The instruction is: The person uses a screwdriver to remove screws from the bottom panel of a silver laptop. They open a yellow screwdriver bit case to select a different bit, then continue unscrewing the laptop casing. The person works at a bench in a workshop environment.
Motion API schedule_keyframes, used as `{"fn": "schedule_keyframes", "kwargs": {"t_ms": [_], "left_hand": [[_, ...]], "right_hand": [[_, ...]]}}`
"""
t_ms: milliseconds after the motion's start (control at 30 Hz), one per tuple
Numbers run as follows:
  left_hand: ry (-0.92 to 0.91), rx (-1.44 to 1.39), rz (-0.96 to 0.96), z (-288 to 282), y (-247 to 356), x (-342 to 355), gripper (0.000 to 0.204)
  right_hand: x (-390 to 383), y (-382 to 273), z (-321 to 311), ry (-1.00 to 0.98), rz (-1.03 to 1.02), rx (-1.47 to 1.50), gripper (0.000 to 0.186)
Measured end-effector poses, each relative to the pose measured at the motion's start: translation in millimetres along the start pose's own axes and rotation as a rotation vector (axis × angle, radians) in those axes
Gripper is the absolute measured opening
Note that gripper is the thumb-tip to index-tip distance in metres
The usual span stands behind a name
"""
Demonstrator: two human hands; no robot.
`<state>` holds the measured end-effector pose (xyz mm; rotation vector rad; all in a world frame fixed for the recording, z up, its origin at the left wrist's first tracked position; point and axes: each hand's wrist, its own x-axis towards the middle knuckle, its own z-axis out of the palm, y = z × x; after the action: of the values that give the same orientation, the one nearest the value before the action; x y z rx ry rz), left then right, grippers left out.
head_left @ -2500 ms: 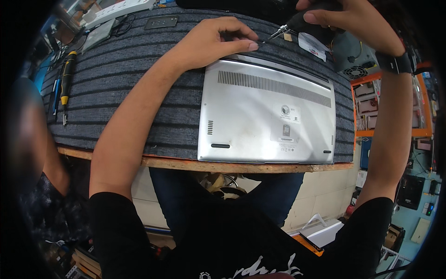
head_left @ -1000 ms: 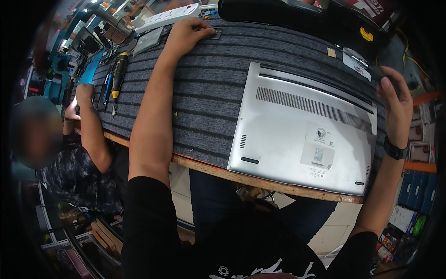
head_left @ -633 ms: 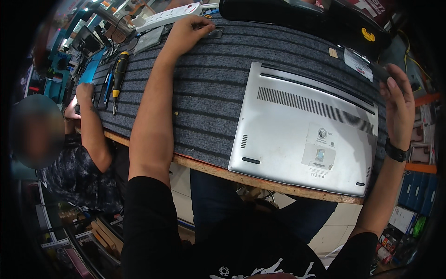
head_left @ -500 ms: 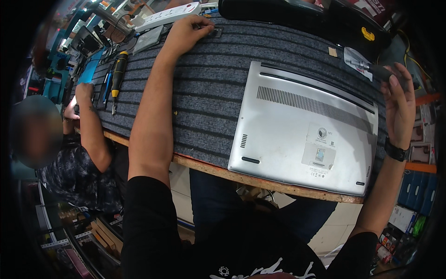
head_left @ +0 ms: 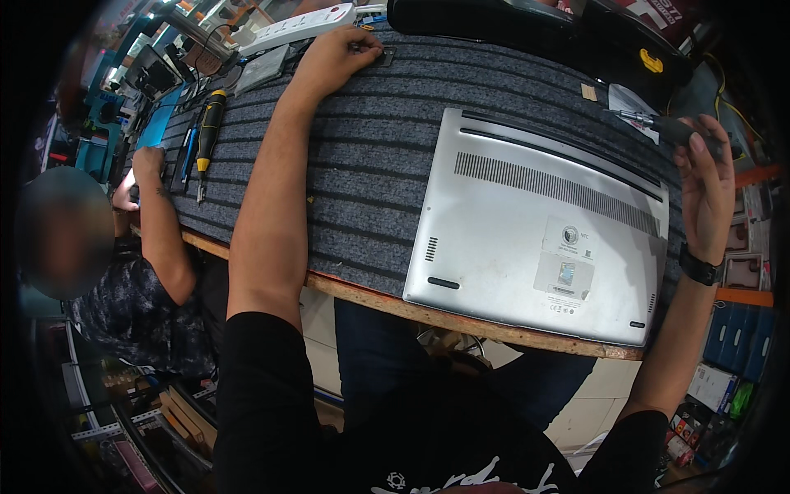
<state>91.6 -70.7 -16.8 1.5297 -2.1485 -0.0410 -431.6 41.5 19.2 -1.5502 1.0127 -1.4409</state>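
At the far side of the mat, my left hand (head_left: 333, 62) is closed in a pinch over a small dark tray (head_left: 389, 56); what its fingertips hold, if anything, is too small to make out. Raised at the far right, my right hand (head_left: 709, 177) grips a screwdriver by its dark handle (head_left: 678, 132), the metal shaft pointing left. Between my arms, toward the right, a silver laptop (head_left: 502, 255) lies underside up along the table's near edge. Its vent strip is on the far side, and labels sit on its bottom cover.
A ribbed grey mat (head_left: 362, 181) covers the table. Left of my arm lie a yellow-black screwdriver (head_left: 211, 136) and a blue pen-like tool (head_left: 189, 150). A white power strip (head_left: 300, 27) and a black case (head_left: 510, 29) line the back. A co-worker's arm (head_left: 164, 222) rests at left.
My left fingertips have shifted slightly at the small tray. The screwdriver in my right hand has moved a little, while the laptop stays in place.
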Motion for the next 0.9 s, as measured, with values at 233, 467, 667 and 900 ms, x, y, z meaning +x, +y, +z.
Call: {"fn": "schedule_keyframes", "kwargs": {"t_ms": [233,467,667,900], "left_hand": [[0.062,0.001,0.029,1,3,-1,0.021],[0.038,0.017,0.051,-2,0,-1,0.021],[0.057,-0.032,-0.014,-2,-4,-2,0.025],[0.042,-0.022,-0.025,1,-8,-1,0.027]], "right_hand": [[-2,-1,3,0.031,0.008,-0.038,0.044],[-2,-2,4,0.042,0.007,-0.03,0.045],[-1,-1,3,0.033,0.005,-0.02,0.045],[-2,-1,5,0.035,0.0,-0.048,0.043]]}}
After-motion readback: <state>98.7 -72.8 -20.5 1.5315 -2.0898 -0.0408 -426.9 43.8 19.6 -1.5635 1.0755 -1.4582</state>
